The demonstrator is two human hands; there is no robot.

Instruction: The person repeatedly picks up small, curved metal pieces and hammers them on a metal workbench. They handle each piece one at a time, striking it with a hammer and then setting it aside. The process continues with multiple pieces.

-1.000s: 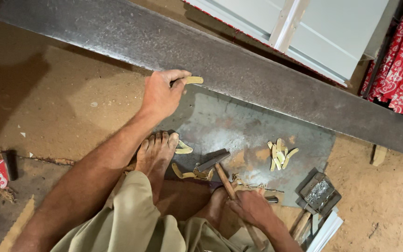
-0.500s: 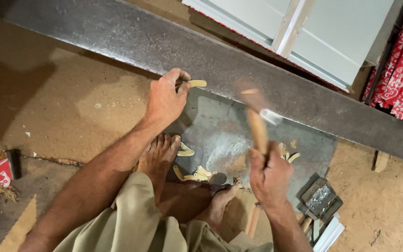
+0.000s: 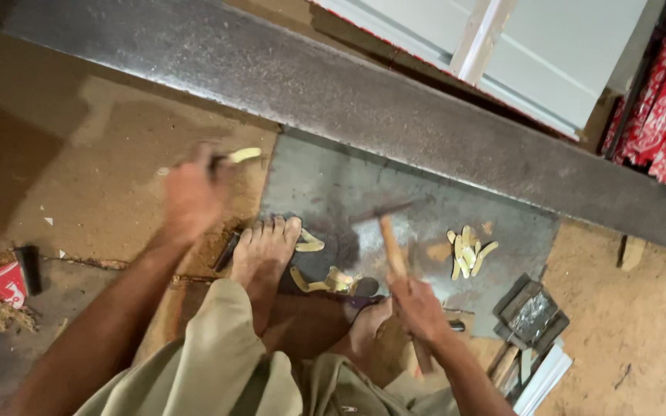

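The floor (image 3: 102, 154) is brown earth, with a grey stone step (image 3: 364, 100) across it and a white door (image 3: 518, 54) behind. On the left lies a small red packet (image 3: 5, 283). The left hand (image 3: 190, 192) pinches a pale wood piece (image 3: 244, 155). On the grey slab (image 3: 333, 185) lie wood chips (image 3: 468, 250). The right hand (image 3: 418, 308) is closed around a hammer (image 3: 391, 245).

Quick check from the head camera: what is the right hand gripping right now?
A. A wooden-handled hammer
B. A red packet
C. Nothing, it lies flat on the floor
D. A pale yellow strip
A: the right hand is closed around the wooden handle of the hammer, which rises over the grey slab; the pale yellow strip is in the left hand.
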